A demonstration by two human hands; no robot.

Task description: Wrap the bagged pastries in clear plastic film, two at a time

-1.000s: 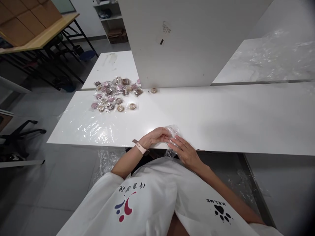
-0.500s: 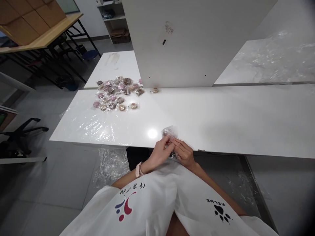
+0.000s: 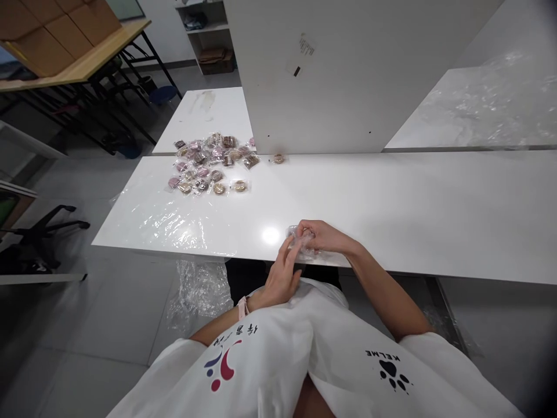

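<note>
At the table's front edge, both my hands work on a clear crinkled plastic bag (image 3: 308,254) with something small and reddish-brown partly visible inside. My right hand (image 3: 327,237) comes in from above and pinches the plastic between thumb and fingers. My left hand (image 3: 279,278), a pink band on its wrist, has its fingers stretched along the bag's left side, the tips against the plastic. Its thumb stands apart, lower down. The bag's contents are mostly covered by fingers and glare.
Several individually wrapped cookies (image 3: 209,165) lie heaped at the back left of the white table (image 3: 413,215). One wrapped cookie (image 3: 278,158) sits by the upright white panel (image 3: 322,93). Clear plastic sheeting (image 3: 174,223) covers the left end; more sheeting (image 3: 200,293) hangs to the floor.
My right hand has risen and turned over the bag, its forearm swinging up and outward. My left hand has dropped slightly and its fingers have straightened. The view has shifted a little.
</note>
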